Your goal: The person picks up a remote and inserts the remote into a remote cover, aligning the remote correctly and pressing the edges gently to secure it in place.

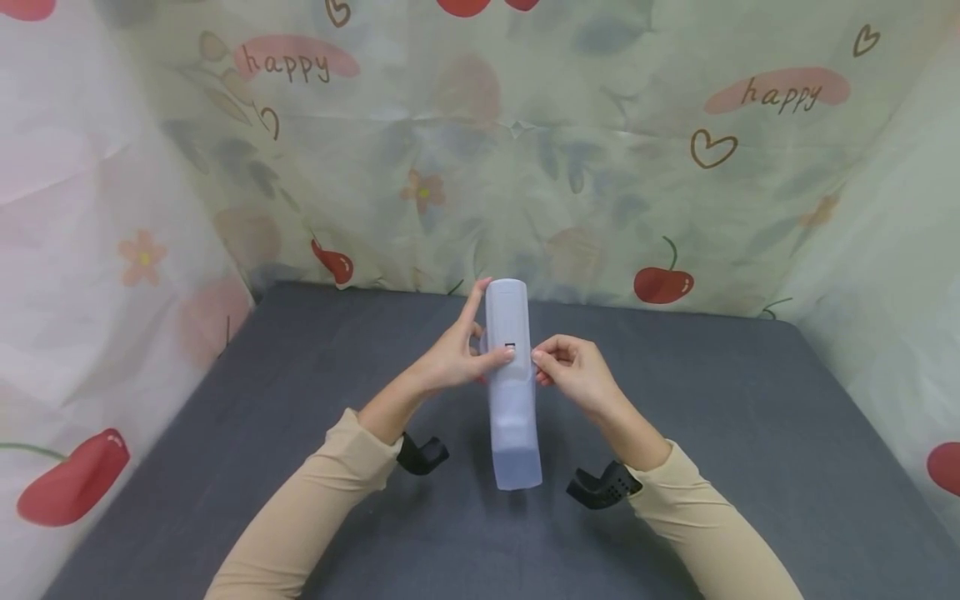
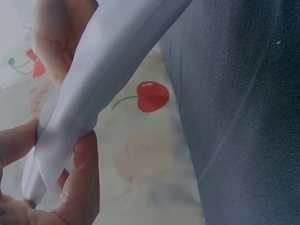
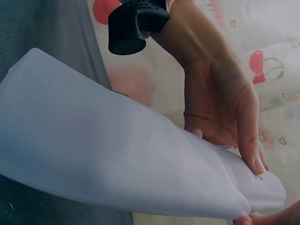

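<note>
Two hands hold one white elongated object [image 1: 512, 417], positioned between them above the middle of the table [image 1: 697, 400]. The object stands lengthwise in the head view, its far end narrow, its near end slightly wider and translucent. One small dark slot [image 1: 510, 345] is visible on its face.

Left hand [image 1: 453, 354]: one thumb is pressed on the face just beside the slot; one index finger lies extended along the left edge toward the far end. The remaining fingers are partly hidden behind the object. The grip spans the object's width.

Right hand [image 1: 577, 371]: one thumb and one index finger pinch the right edge, level with the slot, with almost no gap between the tips. The other fingers are curled and partly hidden.

Whether the near end of the object touches the table cannot be determined.

Two beige sleeves, one left [image 1: 315, 500] and one right [image 1: 712, 517], cover the forearms. Two black wrist mounts, one left [image 1: 423, 456] and one right [image 1: 600, 486], project inward below the wrists.

One dark grey cover spans the table. Printed cloth [image 1: 517, 167] rises on three sides; in the head view its rear panel carries two "happy" labels and four brown hearts.
</note>
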A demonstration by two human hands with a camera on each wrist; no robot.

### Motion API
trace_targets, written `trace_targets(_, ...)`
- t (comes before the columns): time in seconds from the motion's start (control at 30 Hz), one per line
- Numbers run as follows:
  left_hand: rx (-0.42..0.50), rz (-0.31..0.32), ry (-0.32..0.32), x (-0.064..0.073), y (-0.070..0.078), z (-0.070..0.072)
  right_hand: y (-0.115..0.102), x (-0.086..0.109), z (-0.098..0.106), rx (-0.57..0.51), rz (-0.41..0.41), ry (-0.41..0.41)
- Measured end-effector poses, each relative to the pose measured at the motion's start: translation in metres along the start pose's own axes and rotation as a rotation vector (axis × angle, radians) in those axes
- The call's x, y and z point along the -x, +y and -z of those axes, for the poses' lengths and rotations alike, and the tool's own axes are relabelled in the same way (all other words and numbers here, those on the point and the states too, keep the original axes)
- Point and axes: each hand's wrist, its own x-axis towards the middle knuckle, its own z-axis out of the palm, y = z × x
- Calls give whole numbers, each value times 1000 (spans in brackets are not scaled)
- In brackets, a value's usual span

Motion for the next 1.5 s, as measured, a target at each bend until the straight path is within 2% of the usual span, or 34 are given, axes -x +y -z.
trace_targets(0.5, -8, -10, -3, 0, -2, -3, -1, 1, 0, 12, -17, 20)
trace_targets(0.7, 0, -22, 58, 1, -3, -3, 0, 0, 1, 29, 30, -97)
trace_targets(0.87, -5, -29, 82, 0, -10, -2, 0, 1, 0, -2, -15, -168)
trace_targets(0.97, -17, -50, 64, -1, -11, -3, 0, 0, 2, -8, -27, -162)
trace_targets(1.1, -40, -82, 45, -1, -9, -6, -2, -2, 2, 15, -2, -134)
trace_targets(1.3, -45, -107, 61, 0, -8, -8, -5, -4, 2, 29, -4, -127)
trace_targets(1.43, -43, -102, 61, 0, -8, -9, -6, -6, 2, 38, -7, -136)
trace_targets(1.5, -14, -71, 76, 0, -8, -9, -7, -7, 4, 41, -3, -123)
